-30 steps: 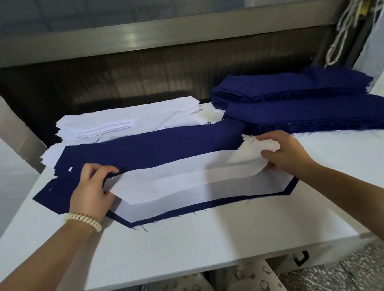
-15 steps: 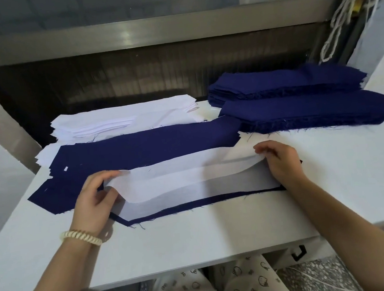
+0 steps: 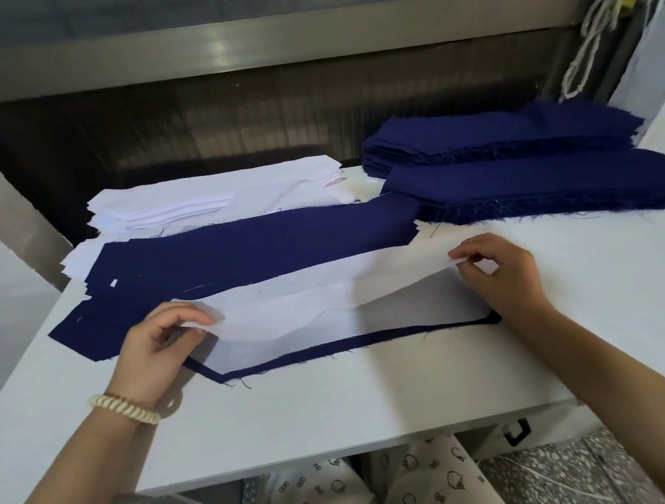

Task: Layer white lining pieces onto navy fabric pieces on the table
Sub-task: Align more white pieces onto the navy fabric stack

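Note:
A long white lining piece [image 3: 318, 292] hangs slightly raised over a navy fabric piece [image 3: 330, 346] whose near edge shows as a dark border on the table. My left hand [image 3: 159, 345] pinches the lining's left end. My right hand [image 3: 499, 270] pinches its right end, with the lining sagging in the middle. Beneath it lies another white layer [image 3: 407, 309] on the navy piece. Behind, a pile of long navy pieces [image 3: 243, 251] lies spread flat.
A stack of white lining pieces [image 3: 207, 198] sits at the back left. Two stacks of navy pieces [image 3: 535, 172] sit at the back right. The white table [image 3: 375, 407] ends in a front edge near my knees. White cords [image 3: 603, 19] hang at the top right.
Both hands have lifted the white lining and drawn it out longer; the right hand moved right and the left hand's fingers now pinch the left end.

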Demonstrator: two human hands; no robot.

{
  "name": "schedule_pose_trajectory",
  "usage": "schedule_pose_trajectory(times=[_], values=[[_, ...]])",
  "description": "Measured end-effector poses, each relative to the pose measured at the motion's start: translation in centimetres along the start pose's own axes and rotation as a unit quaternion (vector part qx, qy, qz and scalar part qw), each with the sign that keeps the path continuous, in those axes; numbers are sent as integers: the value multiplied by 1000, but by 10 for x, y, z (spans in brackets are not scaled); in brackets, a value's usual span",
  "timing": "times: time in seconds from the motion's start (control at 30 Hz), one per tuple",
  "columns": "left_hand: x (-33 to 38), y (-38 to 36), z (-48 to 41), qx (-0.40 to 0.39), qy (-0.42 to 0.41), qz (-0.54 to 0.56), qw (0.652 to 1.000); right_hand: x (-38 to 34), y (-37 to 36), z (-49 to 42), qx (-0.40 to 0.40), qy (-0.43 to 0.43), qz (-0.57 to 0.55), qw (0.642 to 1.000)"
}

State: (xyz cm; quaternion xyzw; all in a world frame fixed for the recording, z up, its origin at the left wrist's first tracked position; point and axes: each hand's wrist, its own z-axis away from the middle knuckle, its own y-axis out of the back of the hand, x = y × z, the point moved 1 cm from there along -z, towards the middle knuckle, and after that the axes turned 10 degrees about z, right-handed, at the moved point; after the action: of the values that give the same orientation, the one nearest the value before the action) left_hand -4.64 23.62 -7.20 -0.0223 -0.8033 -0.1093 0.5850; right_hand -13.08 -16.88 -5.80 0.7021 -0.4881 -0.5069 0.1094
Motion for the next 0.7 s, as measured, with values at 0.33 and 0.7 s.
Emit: schedule_pose_trajectory(times=[0.33,0.7], values=[[10,9,10,-64,1,-69,996,9,15,17,-57,12,19,998],[18,6,13,-70,-12,-108,992,13,14,21,-75,-37,1,997]])
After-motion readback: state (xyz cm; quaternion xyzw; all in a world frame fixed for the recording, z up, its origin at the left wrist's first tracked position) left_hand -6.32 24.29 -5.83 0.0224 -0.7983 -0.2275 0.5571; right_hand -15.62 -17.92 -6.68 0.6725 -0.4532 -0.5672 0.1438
